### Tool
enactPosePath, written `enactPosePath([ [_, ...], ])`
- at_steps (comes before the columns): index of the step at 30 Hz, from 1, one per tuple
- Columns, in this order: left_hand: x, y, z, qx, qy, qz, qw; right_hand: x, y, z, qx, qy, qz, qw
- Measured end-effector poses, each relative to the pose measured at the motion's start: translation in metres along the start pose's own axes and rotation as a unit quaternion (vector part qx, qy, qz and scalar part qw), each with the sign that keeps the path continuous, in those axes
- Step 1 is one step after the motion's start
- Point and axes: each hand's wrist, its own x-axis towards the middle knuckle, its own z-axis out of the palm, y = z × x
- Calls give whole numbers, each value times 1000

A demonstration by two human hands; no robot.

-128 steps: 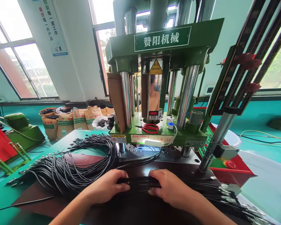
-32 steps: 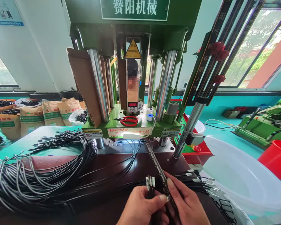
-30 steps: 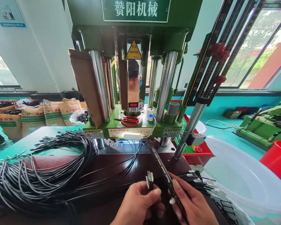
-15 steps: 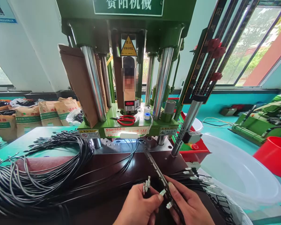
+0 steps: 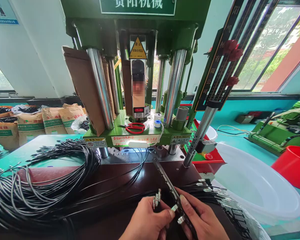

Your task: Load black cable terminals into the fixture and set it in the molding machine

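My left hand (image 5: pixel 150 218) is closed around several black cables with small metal connectors (image 5: pixel 157 198) sticking up from the fist. One connector (image 5: pixel 174 208) is pinched between its thumb and finger, right against a long dark metal bar (image 5: pixel 168 182) with slots along it. My right hand (image 5: pixel 202 213) grips the near end of this bar, thumb on top. Another connector (image 5: pixel 181 219) sits on the bar's near part, between the two hands. The bar slants away from me, its far end near the press bed. My fingers hide how the pinched connector meets the bar.
A green press (image 5: pixel 137 133) stands ahead, with red-handled scissors (image 5: pixel 132 127) on its ledge. A large bundle of black cables (image 5: pixel 40 193) covers the left side. More connector-ended cables (image 5: pixel 210 188) lie at right, beside a white tub (image 5: pixel 255 183) and a red bucket (image 5: pixel 293 166).
Hardly anything differs. The camera view has shifted very slightly; both hands keep their hold, with the pinched connector still at the bar.
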Motion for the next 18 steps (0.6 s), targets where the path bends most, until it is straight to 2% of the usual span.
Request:
enactPosePath([
  [10,0,-4,-2,18,-17,11,1000,-1,-4,0,-14,13,9,1000],
  [18,3,-4,1,3,-17,33,999,0,2,1,-51,22,-24,998],
])
